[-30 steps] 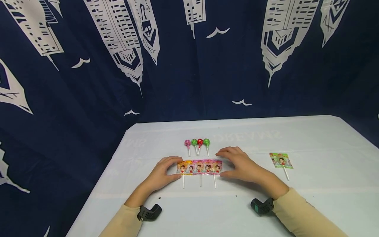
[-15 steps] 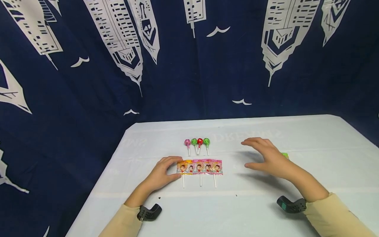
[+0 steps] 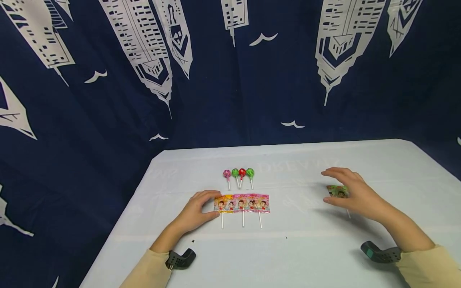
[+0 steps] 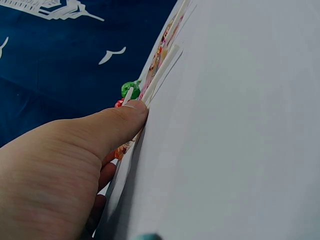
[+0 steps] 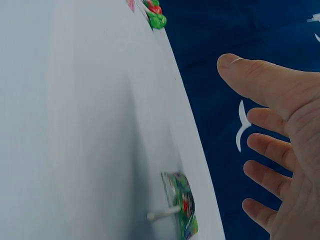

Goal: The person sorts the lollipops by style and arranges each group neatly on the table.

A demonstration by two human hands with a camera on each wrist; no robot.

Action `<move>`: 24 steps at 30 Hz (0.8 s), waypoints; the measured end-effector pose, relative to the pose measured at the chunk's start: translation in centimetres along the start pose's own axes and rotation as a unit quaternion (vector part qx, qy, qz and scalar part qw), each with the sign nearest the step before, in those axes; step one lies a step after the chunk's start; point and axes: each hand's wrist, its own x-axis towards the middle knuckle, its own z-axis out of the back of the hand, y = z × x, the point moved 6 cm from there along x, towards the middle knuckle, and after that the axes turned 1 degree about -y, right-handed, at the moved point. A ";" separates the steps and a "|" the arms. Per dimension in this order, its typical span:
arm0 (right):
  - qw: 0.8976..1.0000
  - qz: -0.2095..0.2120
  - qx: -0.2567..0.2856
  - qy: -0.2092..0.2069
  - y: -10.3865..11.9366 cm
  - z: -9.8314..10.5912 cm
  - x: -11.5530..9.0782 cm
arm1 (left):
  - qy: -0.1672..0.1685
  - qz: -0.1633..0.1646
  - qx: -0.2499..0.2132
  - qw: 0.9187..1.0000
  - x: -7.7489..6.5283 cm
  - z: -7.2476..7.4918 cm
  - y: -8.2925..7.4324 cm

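Flat wrapped lollipops [image 3: 242, 203] lie in a pink and orange row on the white table, sticks toward the person. My left hand [image 3: 196, 208] holds the orange wrapped lollipop [image 3: 223, 203] at the row's left end, index fingertip at its upper edge and thumb at its lower edge. In the left wrist view the thumb [image 4: 120, 120] hides part of the wrapper. My right hand [image 3: 356, 196] hovers with fingers spread over a green wrapped lollipop [image 3: 336, 191], partly covering it in the head view. In the right wrist view that green lollipop lies apart from the fingers.
Behind the row lie round lollipops in pink, green and red [image 3: 242, 173], sticks toward the person. A dark blue curtain [image 3: 216, 100] with white building prints hangs behind the white table [image 3: 288, 260]. Small dark specks lie near the front.
My right hand has left the right end of the wrapped row and moved right to above the green wrapped lollipop. The left hand and the row have stayed in place.
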 end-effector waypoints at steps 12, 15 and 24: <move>0.999 -0.043 -0.023 0.024 -3.7 0.0 -0.8 | -0.001 -0.006 0.007 1.000 0.0 0.0 0.0; 0.997 -0.061 -0.037 0.037 -4.7 -0.2 -1.0 | 0.001 -0.002 0.007 1.000 0.0 0.0 0.0; 0.993 -0.093 -0.052 0.055 -6.5 -1.0 -1.5 | 0.006 -0.001 0.007 1.000 0.0 0.0 0.0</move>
